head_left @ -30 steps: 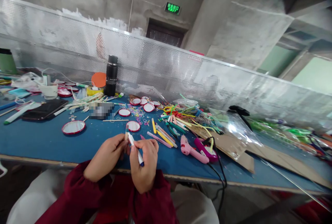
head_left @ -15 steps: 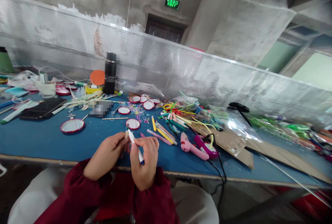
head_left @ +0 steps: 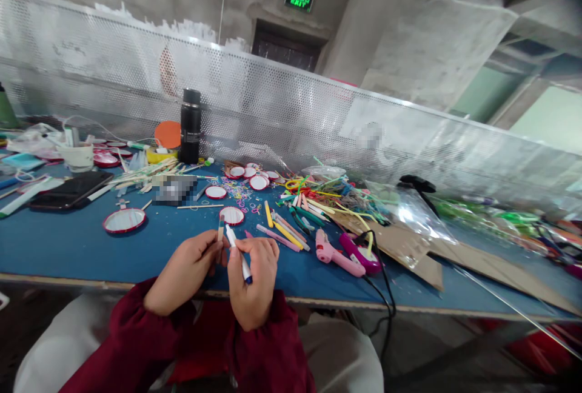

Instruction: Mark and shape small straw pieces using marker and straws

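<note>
Pinched upright in my left hand is a small flat wooden stick with a dark upper end. My right hand grips a white marker with a dark blue end pointing down toward me. The marker's upper tip is beside the stick; whether they touch I cannot tell. Both hands are over the front edge of the blue table. Just beyond them lies a round red-rimmed disc. Several coloured pens rest right of my hands.
A pink glue gun and a purple device with a black cord lie to the right. Cardboard strips stretch beyond. At the back stands a black bottle. A phone and another red-rimmed disc are on the left.
The wooden stick and the marker have come slightly apart at their tips. The view has shifted a little; both hands keep their grips.
</note>
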A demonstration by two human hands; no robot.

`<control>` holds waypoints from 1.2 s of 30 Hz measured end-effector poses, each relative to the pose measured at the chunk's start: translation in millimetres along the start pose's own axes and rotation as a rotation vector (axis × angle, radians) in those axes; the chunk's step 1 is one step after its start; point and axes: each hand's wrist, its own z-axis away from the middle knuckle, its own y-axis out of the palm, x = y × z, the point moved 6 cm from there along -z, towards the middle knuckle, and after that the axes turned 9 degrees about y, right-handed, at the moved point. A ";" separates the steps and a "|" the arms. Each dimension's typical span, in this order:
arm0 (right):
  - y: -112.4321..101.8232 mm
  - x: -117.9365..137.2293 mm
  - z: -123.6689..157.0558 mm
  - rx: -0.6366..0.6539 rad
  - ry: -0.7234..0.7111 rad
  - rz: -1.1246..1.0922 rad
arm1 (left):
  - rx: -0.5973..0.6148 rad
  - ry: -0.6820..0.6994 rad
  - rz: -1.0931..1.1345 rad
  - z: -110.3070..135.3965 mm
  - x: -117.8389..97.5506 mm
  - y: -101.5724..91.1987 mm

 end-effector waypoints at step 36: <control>1.3 1.5 -0.8 0.029 0.016 -0.002 | 0.002 -0.008 -0.053 -0.2 -1.7 -0.4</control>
